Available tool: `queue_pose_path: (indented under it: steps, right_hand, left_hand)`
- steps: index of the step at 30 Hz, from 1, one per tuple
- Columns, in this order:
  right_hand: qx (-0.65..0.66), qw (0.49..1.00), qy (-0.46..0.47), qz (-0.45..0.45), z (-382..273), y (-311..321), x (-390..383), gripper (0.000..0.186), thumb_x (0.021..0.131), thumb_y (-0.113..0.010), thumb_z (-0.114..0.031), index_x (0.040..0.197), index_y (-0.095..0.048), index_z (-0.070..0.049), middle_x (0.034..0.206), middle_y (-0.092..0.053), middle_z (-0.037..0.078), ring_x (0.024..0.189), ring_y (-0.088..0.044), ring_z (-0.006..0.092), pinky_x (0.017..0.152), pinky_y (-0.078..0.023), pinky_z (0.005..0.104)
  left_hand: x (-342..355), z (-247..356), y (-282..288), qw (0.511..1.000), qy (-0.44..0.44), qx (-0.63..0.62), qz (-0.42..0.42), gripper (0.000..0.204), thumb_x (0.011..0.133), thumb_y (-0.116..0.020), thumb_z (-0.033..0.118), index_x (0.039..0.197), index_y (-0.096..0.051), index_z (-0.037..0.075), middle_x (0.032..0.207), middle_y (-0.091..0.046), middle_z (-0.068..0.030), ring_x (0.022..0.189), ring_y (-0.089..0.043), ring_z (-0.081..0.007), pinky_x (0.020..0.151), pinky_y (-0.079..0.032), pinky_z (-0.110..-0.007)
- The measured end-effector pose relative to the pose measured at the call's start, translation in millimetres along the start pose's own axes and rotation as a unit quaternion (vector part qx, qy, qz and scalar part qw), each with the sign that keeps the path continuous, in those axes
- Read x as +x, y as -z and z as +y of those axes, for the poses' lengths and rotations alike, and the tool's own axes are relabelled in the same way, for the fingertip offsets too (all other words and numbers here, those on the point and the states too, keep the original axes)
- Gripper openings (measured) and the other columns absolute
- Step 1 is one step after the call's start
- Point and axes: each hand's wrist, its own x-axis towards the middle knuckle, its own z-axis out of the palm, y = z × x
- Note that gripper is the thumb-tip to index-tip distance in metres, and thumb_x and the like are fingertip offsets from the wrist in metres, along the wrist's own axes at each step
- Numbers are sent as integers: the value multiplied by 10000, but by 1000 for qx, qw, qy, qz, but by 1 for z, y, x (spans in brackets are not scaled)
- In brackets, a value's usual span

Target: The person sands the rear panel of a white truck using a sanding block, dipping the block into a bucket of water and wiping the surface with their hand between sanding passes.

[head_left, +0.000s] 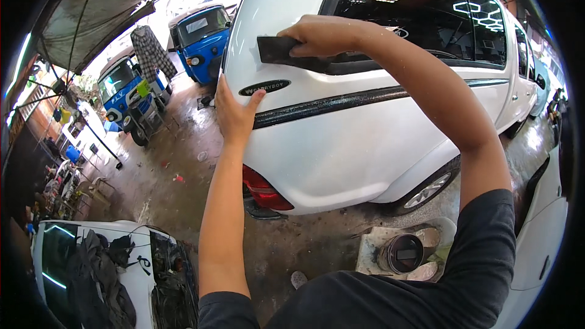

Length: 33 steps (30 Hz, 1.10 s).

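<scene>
My right hand grips a flat black block against the white upper rear panel of a vehicle with a canopy, just left of its dark side window. My left hand rests on the panel's rear corner, fingers extended along the edge and thumb apart, beside an oval black badge. A black trim strip runs across the body below both hands, above a red tail light.
A dark bucket sits on a stained platform at lower right. Blue three-wheelers stand at back left, near a hanging checked garment. A white car with dark cloth is at lower left; another is at right.
</scene>
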Motion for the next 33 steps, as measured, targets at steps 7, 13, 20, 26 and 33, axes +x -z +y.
queue_pose_path:
  steps: [7, 13, 20, 26, 33]
  right_hand:
    - [14, 1000, 12, -9, -8, -1, 4, 303, 915, -643, -125, 1195, -667, -11, 826, -701, 221, 734, -672, 351, 729, -525, 444]
    - [-27, 998, 54, 14, -4, -3, 3, 314, 916, -637, -123, 1207, -668, -9, 830, -703, 230, 740, -681, 373, 743, -528, 455]
    - [-14, 998, 53, 25, -6, -4, 0, 332, 908, -646, -120, 1218, -665, -3, 829, -705, 228, 737, -682, 373, 736, -529, 458]
    - [-19, 998, 45, 31, -7, -6, 0, 284, 904, -647, -104, 1163, -668, 10, 837, -713, 226, 730, -692, 349, 727, -539, 434]
    - [-39, 987, 138, 75, -6, -25, 10, 315, 899, -635, -89, 1200, -682, -11, 831, -718, 226, 688, -693, 332, 708, -551, 424]
  left_hand:
    - [1, 1, 1, 1000, 12, -6, -12, 1115, 820, -781, 617, 1550, -295, -71, 1546, -410, -292, 1426, -390, -452, 1186, -324, -508]
    - [1, -1, -1, 1000, 11, -5, -13, 1108, 822, -784, 608, 1553, -293, -65, 1549, -408, -286, 1423, -388, -452, 1184, -322, -512]
    - [1, 1, 0, 1000, 18, -8, -12, 1102, 825, -778, 613, 1551, -297, -62, 1543, -415, -287, 1421, -389, -454, 1184, -322, -511]
    - [1, 1, 0, 1000, 19, -17, -16, 1104, 828, -778, 612, 1552, -293, -65, 1546, -409, -285, 1422, -388, -453, 1187, -319, -505]
    - [2, -1, 0, 999, 18, -21, -17, 1109, 827, -779, 612, 1556, -287, -63, 1553, -403, -280, 1432, -377, -450, 1194, -309, -504]
